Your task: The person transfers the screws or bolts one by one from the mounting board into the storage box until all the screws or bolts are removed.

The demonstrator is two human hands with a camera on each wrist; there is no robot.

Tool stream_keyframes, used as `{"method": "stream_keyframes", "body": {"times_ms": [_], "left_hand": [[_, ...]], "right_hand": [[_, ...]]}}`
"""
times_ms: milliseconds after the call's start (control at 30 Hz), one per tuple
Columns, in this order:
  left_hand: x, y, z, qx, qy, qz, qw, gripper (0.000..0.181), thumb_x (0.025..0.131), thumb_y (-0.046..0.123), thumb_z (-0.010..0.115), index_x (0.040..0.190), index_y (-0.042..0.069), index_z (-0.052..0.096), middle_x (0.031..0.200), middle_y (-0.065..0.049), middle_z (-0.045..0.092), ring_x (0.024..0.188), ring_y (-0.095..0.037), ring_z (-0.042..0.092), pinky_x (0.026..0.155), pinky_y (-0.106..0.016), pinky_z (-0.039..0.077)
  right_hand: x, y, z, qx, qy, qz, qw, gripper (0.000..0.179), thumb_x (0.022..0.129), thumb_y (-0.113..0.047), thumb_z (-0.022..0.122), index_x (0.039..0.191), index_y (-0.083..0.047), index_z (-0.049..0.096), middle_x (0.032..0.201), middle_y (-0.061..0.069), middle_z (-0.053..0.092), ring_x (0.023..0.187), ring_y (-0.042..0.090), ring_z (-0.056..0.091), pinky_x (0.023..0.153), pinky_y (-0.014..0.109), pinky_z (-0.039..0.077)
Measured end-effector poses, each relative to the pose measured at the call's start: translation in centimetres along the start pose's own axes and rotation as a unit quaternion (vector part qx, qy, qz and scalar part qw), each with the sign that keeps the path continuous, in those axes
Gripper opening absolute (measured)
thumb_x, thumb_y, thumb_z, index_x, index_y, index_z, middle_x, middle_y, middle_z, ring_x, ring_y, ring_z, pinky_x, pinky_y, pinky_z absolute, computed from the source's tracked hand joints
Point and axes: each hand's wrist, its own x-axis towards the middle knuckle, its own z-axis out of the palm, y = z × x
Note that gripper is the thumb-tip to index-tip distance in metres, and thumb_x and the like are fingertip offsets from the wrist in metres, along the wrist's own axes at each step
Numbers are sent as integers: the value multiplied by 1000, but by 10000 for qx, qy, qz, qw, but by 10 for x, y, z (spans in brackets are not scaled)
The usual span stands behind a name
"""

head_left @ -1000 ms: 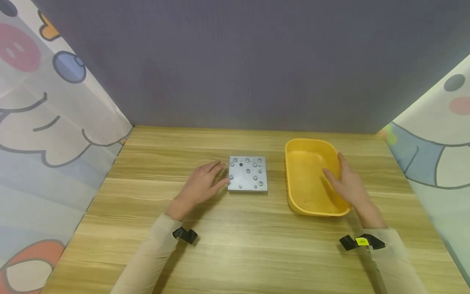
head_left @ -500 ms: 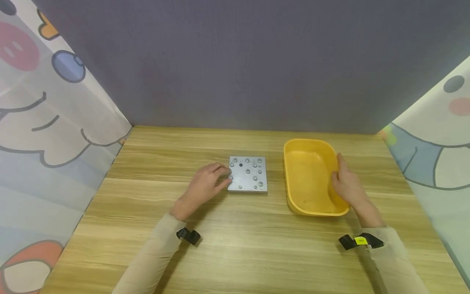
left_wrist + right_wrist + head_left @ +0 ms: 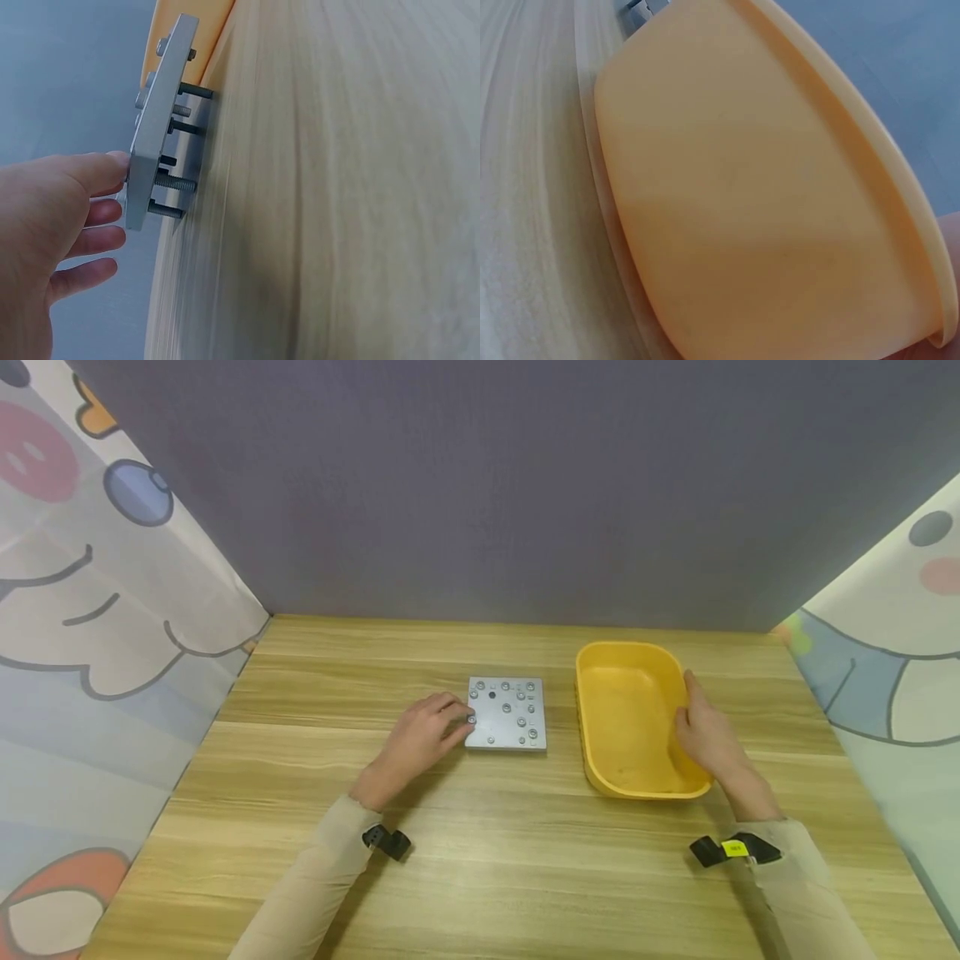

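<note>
Wore beige fabric sleeves (image 3: 307, 885) and black wrist straps (image 3: 386, 842) at lower left and lower right of the frame, above a striped pale-wood table (image 3: 525, 877). Pinched with the left hand (image 3: 420, 735), left of centre, a small round silver metal bolt (image 3: 472, 720) between thumb and index finger, at the left edge of a flat square grey metal plate (image 3: 493, 725) lying mid-frame. Took it by the head, likely as the only part accessible from above. Saw in the left wrist view dark threaded shanks (image 3: 176, 182) jutting beneath the plate, perhaps propping it off the wood; could not tell their contact there. Gripped with the right hand (image 3: 712, 739), right of centre, a yellow rounded-rectangular plastic basin (image 3: 626, 718) by its right wall, thumb inside and fingers outside, presumably to steady it near the plate without covering its open top. Had, farther off, a dark purple-grey cloth panel (image 3: 480, 493) across the top, and white cartoon-printed cloth (image 3: 150, 602) at upper left and upper right, hung probably as a screen.
</note>
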Motion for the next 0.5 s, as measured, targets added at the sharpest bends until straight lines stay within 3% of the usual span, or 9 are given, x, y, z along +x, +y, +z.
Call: {"method": "stream_keyframes", "body": {"times_ms": [67,167,233,267,300,367,433,500], "left_hand": [[0,1,0,-5,6,14,10000,23,96,25,75,112,8,76,114,-5,72,105,-22,70,98,-36,58],[1,1,1,8,8,24,10000,21,96,24,75,111,9,76,113,-5,72,105,-22,70,98,-36,58],[1,1,1,21,9,21,10000,21,96,23,75,110,9,76,112,-5,73,104,-21,70,97,-36,58],[1,1,1,29,2,17,10000,20,96,23,75,110,9,76,112,-5,73,104,-21,70,98,-36,58],[1,2,1,45,-13,3,10000,20,96,23,74,110,9,76,112,-5,73,104,-21,70,97,-36,58],[2,2,1,67,-25,-1,10000,20,96,24,74,110,9,76,112,-5,73,104,-21,70,98,-35,58],[2,2,1,65,-28,-10,10000,20,97,24,74,110,9,76,112,-5,73,104,-21,70,98,-35,58],[2,3,1,54,-11,-4,10000,20,96,23,74,110,8,76,111,-5,73,104,-21,70,97,-36,58]], "right_hand": [[0,0,0,-16,4,-8,10000,62,106,-5,35,157,17,7,134,52,44,51,19,38,52,35,39],[0,0,1,-33,13,8,10000,62,106,-4,35,157,17,7,110,44,58,51,18,39,52,34,39],[0,0,1,-34,15,31,10000,62,106,-4,35,157,16,7,86,32,58,49,18,39,50,35,39],[0,0,1,-51,36,22,10000,62,106,-4,36,157,17,8,82,31,56,50,19,40,50,36,40],[0,0,1,-68,48,20,10000,62,105,-4,36,156,17,8,83,32,57,51,20,42,51,38,41],[0,0,1,-84,77,6,9999,62,105,-3,37,156,17,9,105,44,59,56,25,46,57,44,46],[1,-1,1,-89,91,-4,9999,61,104,-2,37,156,18,10,129,51,49,61,29,49,65,49,47],[1,-1,1,-65,80,6,9999,62,104,-2,37,156,18,10,135,52,43,63,31,50,68,51,47]]}}
